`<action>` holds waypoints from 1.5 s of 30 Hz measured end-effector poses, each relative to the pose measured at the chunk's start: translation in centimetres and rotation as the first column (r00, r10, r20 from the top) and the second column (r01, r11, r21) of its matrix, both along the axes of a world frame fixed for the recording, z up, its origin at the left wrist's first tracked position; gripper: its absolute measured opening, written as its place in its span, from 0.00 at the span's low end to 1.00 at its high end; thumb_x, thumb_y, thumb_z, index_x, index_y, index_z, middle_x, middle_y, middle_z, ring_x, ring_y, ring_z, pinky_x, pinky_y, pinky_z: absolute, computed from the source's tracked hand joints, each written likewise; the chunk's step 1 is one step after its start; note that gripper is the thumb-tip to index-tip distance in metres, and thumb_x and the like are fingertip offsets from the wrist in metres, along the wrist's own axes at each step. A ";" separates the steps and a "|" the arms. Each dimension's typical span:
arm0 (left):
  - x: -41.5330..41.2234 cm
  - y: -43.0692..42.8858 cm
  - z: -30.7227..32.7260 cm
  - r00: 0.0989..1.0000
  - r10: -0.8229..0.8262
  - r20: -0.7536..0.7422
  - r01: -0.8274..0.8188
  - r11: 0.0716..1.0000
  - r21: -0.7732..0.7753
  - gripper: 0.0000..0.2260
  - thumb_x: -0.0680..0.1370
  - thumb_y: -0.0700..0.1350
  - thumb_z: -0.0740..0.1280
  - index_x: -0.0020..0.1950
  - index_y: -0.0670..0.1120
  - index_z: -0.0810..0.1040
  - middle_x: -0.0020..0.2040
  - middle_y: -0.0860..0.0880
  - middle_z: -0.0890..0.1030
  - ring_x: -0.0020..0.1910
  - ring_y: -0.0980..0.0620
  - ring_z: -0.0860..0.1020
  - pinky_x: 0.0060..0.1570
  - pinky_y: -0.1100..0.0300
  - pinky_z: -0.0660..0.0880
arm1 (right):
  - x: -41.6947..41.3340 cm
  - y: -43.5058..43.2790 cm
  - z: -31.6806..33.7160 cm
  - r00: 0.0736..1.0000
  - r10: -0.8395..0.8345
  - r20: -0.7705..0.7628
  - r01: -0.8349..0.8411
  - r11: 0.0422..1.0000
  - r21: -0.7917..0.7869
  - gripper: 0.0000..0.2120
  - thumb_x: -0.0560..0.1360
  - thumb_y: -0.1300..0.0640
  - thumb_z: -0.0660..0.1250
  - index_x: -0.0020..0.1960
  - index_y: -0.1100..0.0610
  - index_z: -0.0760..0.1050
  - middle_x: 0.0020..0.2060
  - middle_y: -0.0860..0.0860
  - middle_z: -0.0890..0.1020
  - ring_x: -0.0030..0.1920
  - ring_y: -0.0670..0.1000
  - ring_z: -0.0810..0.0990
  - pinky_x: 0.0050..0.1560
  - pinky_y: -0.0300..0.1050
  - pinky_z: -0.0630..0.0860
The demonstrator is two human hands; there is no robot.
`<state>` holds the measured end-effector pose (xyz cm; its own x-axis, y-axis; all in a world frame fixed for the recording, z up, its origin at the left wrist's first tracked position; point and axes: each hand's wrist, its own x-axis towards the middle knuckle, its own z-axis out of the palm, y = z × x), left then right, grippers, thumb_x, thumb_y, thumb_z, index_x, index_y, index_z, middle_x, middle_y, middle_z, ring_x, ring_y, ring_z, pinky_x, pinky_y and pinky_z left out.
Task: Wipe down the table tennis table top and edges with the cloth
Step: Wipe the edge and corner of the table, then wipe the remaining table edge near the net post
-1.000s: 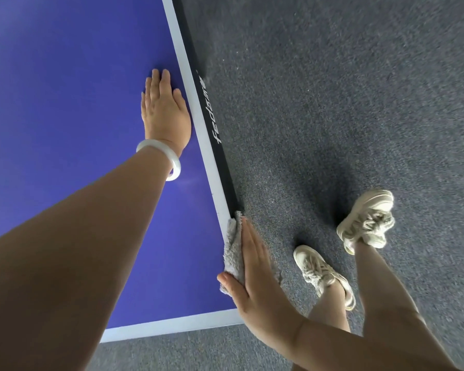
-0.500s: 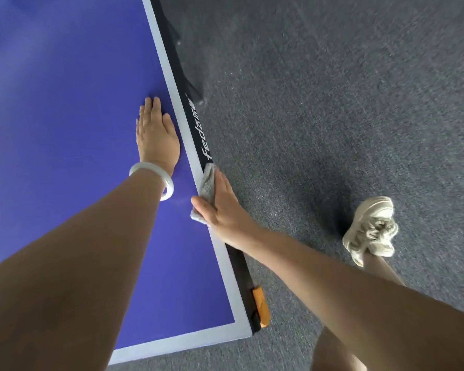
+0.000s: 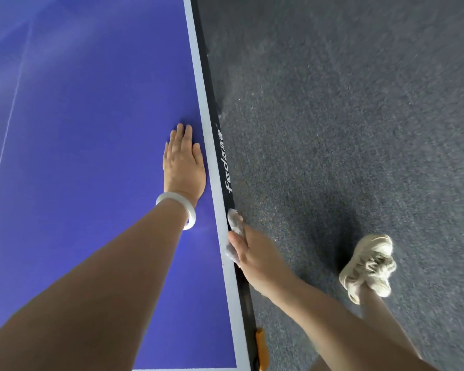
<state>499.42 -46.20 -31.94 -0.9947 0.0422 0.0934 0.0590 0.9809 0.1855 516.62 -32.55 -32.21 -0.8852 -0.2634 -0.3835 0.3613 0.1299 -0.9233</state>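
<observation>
Right hand [image 3: 255,255], lower centre, is pinching the cloth [image 3: 235,220] with thumb and fingers against the side edge of the desk [image 3: 91,129], left hand [image 3: 184,162] is resting flat, fingers straight, while the edge toward the upper frame is apparently awaiting wiping.

The left hand [image 3: 184,163] lies flat on the table top [image 3: 91,129]; right hand [image 3: 255,259] grips cloth [image 3: 235,222] against its edge [image 3: 209,76].
</observation>
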 end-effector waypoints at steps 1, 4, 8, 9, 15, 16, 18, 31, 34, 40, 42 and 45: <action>0.0 0.0 0.1 1.000 -0.001 0.007 0.001 1.000 -0.009 0.21 0.86 0.45 0.49 0.79 0.43 0.57 0.80 0.46 0.55 0.79 0.49 0.52 0.77 0.56 0.46 | -0.8 0.9 0.5 1.000 0.004 0.011 -0.004 0.999 0.048 0.09 0.85 0.56 0.57 0.48 0.51 0.73 0.34 0.41 0.72 0.30 0.36 0.72 0.36 0.28 0.68; 0.1 0.2 0.2 0.999 0.023 0.035 -0.021 0.999 -0.037 0.22 0.85 0.45 0.50 0.80 0.43 0.57 0.80 0.47 0.55 0.79 0.49 0.52 0.77 0.55 0.47 | -3.5 3.8 0.9 0.998 -0.057 -0.034 0.063 0.977 0.204 0.16 0.84 0.53 0.58 0.37 0.51 0.64 0.26 0.44 0.71 0.26 0.41 0.68 0.28 0.35 0.66; -0.2 1.0 0.8 0.989 0.076 0.130 -0.045 0.973 -0.225 0.23 0.85 0.46 0.51 0.80 0.43 0.54 0.80 0.45 0.54 0.79 0.45 0.54 0.76 0.51 0.56 | -7.6 8.1 1.7 1.000 0.006 0.024 -0.014 0.925 0.380 0.11 0.83 0.50 0.58 0.43 0.52 0.66 0.33 0.46 0.73 0.31 0.42 0.71 0.26 0.33 0.66; -0.3 1.2 1.2 0.981 0.092 0.171 -0.040 0.958 -0.284 0.24 0.85 0.45 0.51 0.80 0.42 0.52 0.80 0.44 0.53 0.78 0.44 0.54 0.74 0.51 0.58 | -8.5 9.1 2.1 0.999 0.025 0.044 -0.041 0.906 0.421 0.09 0.83 0.50 0.59 0.46 0.53 0.67 0.35 0.46 0.73 0.33 0.42 0.72 0.28 0.34 0.66; -2.7 3.5 5.5 0.852 0.224 0.473 -0.080 0.949 -0.306 0.26 0.79 0.39 0.58 0.77 0.44 0.54 0.77 0.44 0.54 0.73 0.43 0.59 0.63 0.52 0.70 | -14.2 14.6 6.0 0.989 0.139 0.054 -0.145 0.808 0.572 0.06 0.80 0.53 0.64 0.50 0.53 0.68 0.45 0.49 0.77 0.46 0.50 0.79 0.45 0.46 0.74; -3.3 4.1 6.5 0.823 0.242 0.513 -0.094 0.950 -0.297 0.24 0.79 0.39 0.58 0.74 0.44 0.57 0.75 0.45 0.57 0.70 0.43 0.61 0.59 0.52 0.72 | -15.4 15.5 6.9 0.981 0.193 0.035 -0.174 0.775 0.608 0.05 0.81 0.53 0.64 0.52 0.53 0.69 0.47 0.49 0.76 0.48 0.51 0.79 0.46 0.46 0.74; -4.5 5.3 8.3 0.772 0.272 0.574 -0.115 0.949 -0.294 0.19 0.80 0.44 0.59 0.71 0.44 0.61 0.69 0.45 0.61 0.65 0.43 0.65 0.55 0.53 0.73 | -17.8 17.2 8.7 0.951 0.309 -0.008 -0.219 0.693 0.687 0.09 0.81 0.52 0.63 0.59 0.54 0.70 0.52 0.50 0.77 0.54 0.52 0.78 0.49 0.45 0.71; -20.7 20.6 16.0 0.916 0.070 0.394 -0.146 0.975 0.167 0.13 0.84 0.50 0.57 0.41 0.47 0.70 0.34 0.52 0.74 0.36 0.50 0.76 0.37 0.57 0.70 | -37.5 25.8 16.8 0.912 0.400 -0.095 -0.202 0.638 0.743 0.04 0.82 0.55 0.61 0.50 0.54 0.69 0.51 0.52 0.78 0.50 0.53 0.76 0.46 0.43 0.66; -27.6 22.0 16.8 0.926 0.040 0.376 -0.103 0.983 0.149 0.12 0.84 0.50 0.57 0.44 0.46 0.73 0.35 0.53 0.74 0.37 0.50 0.75 0.39 0.57 0.71 | -43.8 27.4 17.4 0.915 0.385 -0.118 -0.173 0.640 0.748 0.03 0.81 0.54 0.61 0.51 0.53 0.68 0.54 0.54 0.78 0.54 0.54 0.77 0.47 0.44 0.66; -44.7 24.0 17.6 0.884 0.009 0.467 -0.140 0.959 0.246 0.11 0.82 0.41 0.57 0.55 0.44 0.79 0.49 0.44 0.83 0.48 0.45 0.82 0.52 0.50 0.79 | -60.8 30.8 18.6 0.946 0.289 -0.148 -0.110 0.714 0.691 0.09 0.81 0.54 0.62 0.43 0.53 0.68 0.40 0.49 0.77 0.41 0.48 0.75 0.40 0.45 0.70; -49.8 24.9 18.3 0.868 -0.006 0.496 -0.124 0.966 0.229 0.12 0.82 0.39 0.56 0.57 0.43 0.78 0.52 0.43 0.82 0.50 0.44 0.81 0.54 0.50 0.78 | -66.4 31.9 19.3 0.947 0.293 -0.134 -0.114 0.693 0.712 0.11 0.81 0.53 0.63 0.42 0.53 0.67 0.37 0.49 0.74 0.37 0.48 0.73 0.37 0.46 0.66; -57.6 26.0 19.0 0.873 -0.041 0.486 -0.067 0.977 0.204 0.12 0.82 0.39 0.56 0.60 0.43 0.77 0.54 0.44 0.81 0.53 0.43 0.81 0.56 0.49 0.77 | -74.0 33.4 19.3 0.965 0.214 -0.152 -0.050 0.718 0.694 0.14 0.80 0.53 0.65 0.39 0.52 0.65 0.32 0.47 0.70 0.32 0.46 0.68 0.31 0.42 0.62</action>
